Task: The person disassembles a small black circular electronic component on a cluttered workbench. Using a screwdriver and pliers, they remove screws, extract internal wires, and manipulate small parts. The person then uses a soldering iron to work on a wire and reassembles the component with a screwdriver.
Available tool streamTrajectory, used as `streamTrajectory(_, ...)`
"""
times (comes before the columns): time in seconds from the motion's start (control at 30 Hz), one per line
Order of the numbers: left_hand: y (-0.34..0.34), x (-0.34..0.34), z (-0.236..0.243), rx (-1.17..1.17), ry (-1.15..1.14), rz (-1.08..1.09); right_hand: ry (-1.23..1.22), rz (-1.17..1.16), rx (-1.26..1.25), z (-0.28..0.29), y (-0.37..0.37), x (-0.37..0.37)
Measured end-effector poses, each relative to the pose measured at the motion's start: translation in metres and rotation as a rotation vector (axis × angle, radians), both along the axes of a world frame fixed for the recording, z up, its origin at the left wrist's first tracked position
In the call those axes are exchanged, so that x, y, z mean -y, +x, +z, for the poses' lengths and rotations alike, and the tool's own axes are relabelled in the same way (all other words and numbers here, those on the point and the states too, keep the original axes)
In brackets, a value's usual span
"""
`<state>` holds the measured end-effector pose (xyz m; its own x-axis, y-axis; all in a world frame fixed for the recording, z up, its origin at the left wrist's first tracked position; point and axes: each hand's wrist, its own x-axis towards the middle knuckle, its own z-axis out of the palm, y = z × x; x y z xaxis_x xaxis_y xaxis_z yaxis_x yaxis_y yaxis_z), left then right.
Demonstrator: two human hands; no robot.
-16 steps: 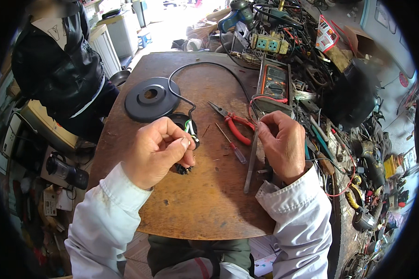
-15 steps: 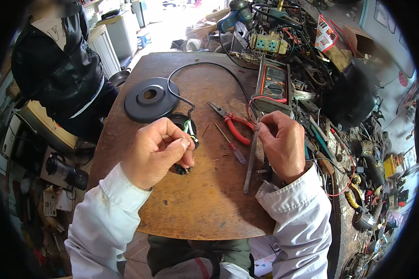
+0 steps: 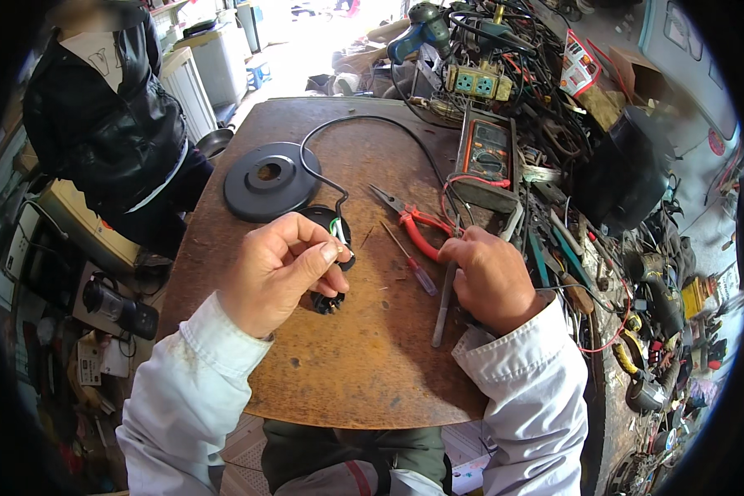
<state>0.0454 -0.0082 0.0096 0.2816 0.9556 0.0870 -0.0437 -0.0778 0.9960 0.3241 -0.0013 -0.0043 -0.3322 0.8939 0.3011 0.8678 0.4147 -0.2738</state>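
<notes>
My left hand (image 3: 285, 260) is closed in a pinch over the left-middle of the table; something small seems to be between thumb and forefinger, too small to name. Partly behind it lies a round black part (image 3: 316, 213) with white and green wires (image 3: 336, 227) and a black cable (image 3: 372, 118). Below the fingers, a black piece with metal pins (image 3: 326, 304) shows. My right hand (image 3: 492, 277) is closed, fingertips curled down beside the red-handled pliers (image 3: 419, 234) and a flat metal strip (image 3: 444, 310). Its grip is hidden. Between the hands lies a screwdriver (image 3: 417, 269).
A black round cover (image 3: 273, 182) rests at the table's far left. A multimeter (image 3: 486, 149) with a red lead stands in a case at the right. Tools and cables crowd the right side, with a power drill (image 3: 422, 33) behind. Another person (image 3: 107, 116) stands at the left.
My right hand has come down and slightly nearer, its fingers curling lower beside the pliers' handles. My left hand keeps its pinch almost in place. The view has shifted slightly.
</notes>
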Motion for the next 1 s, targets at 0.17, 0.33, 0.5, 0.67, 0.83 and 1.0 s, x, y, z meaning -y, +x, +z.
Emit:
streamTrajectory(0.17,-0.002,0.000,0.000,-0.018,0.028,0.008,0.067,0.038,0.065,-0.003,-0.001,0.000)
streamTrajectory(0.33,-0.005,-0.002,-0.004,-0.027,0.065,0.016,0.070,0.085,0.010,-0.001,0.000,-0.002)
streamTrajectory(0.5,-0.001,-0.001,-0.003,-0.005,0.022,0.014,0.043,0.133,-0.268,0.009,0.001,-0.004)
streamTrajectory(0.67,-0.002,-0.003,-0.005,0.019,0.031,-0.004,-0.124,0.129,-0.493,0.028,-0.010,0.004)
streamTrajectory(0.83,-0.002,-0.003,-0.007,-0.006,0.101,0.000,-0.122,0.152,-0.627,0.028,-0.021,0.007)
streamTrajectory(1.0,-0.003,0.000,-0.003,-0.050,0.069,0.020,-0.129,0.096,-0.783,0.023,-0.021,0.010)
